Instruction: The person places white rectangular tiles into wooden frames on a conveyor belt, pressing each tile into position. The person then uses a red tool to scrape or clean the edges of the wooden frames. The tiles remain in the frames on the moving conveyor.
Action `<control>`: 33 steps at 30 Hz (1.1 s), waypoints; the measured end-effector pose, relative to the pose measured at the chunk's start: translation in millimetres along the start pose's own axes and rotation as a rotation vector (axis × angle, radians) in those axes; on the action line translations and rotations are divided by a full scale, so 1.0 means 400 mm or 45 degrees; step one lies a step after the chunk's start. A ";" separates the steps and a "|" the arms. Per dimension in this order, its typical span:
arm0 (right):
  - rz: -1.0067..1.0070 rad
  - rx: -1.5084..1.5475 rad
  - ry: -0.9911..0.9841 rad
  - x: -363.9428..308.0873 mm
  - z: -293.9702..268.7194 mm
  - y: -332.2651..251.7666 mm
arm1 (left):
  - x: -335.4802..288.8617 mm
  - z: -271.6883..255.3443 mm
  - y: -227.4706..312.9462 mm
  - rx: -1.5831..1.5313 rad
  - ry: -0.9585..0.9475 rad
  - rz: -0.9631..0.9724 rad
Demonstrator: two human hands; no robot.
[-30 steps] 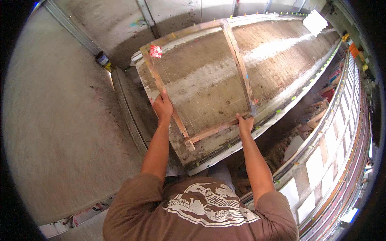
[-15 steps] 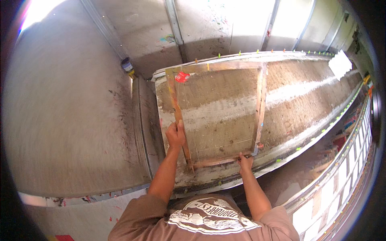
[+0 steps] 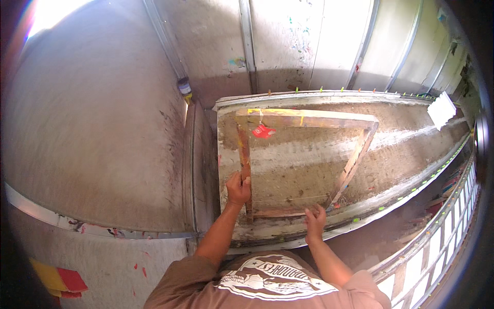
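Observation:
A wooden frame point(image 3: 309, 118), stained with yellow paint, is held over a long brown-streaked table point(image 3: 411, 149). It is tilted, its far bar raised off the table, and the table top shows through its middle. A red patch point(image 3: 263, 131) shows inside its far left corner. My left hand point(image 3: 238, 188) is closed around the left bar. By the near right corner, my right hand point(image 3: 315, 224) has its fingers bent against the near bar, partly hiding that corner.
White sheets point(image 3: 441, 110) lie at the table's far right end. Small coloured clips point(image 3: 382, 208) line the table's edges. A rack with white panels point(image 3: 411, 275) stands at the right. A small paint pot point(image 3: 184, 86) sits left, beside a wall post. Yellow and red pieces point(image 3: 62, 278) lie lower left.
The frame's far bar has risen, so the frame now tilts up from the table. Both hands stay at it, the right hand's grip having shifted. My view has swung a little left.

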State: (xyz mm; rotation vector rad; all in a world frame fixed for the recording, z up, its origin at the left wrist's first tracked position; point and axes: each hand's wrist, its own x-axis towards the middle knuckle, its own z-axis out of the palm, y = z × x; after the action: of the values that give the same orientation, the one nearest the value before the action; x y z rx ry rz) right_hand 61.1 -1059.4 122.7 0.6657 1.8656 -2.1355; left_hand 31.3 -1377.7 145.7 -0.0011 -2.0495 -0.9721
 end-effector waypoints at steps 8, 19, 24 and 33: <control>-1.087 0.210 -0.415 -0.129 0.377 -0.387 | -0.010 -0.019 0.049 -0.086 -0.012 0.102; -1.274 0.010 -0.084 -0.213 0.446 -0.465 | -0.046 -0.023 0.044 -0.097 -0.045 0.110; -1.442 -0.255 0.012 -0.214 0.423 -0.491 | -0.043 -0.028 0.049 -0.098 -0.055 0.140; -1.503 -0.584 0.085 -0.211 0.357 -0.573 | -0.048 -0.030 0.055 -0.099 -0.026 0.114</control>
State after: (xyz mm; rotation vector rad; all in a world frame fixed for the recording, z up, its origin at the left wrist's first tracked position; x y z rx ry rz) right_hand 3.7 -1171.7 376.1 -0.6562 3.0835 -1.9583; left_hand 59.1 -1363.6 150.6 -0.1435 -2.0107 -0.9990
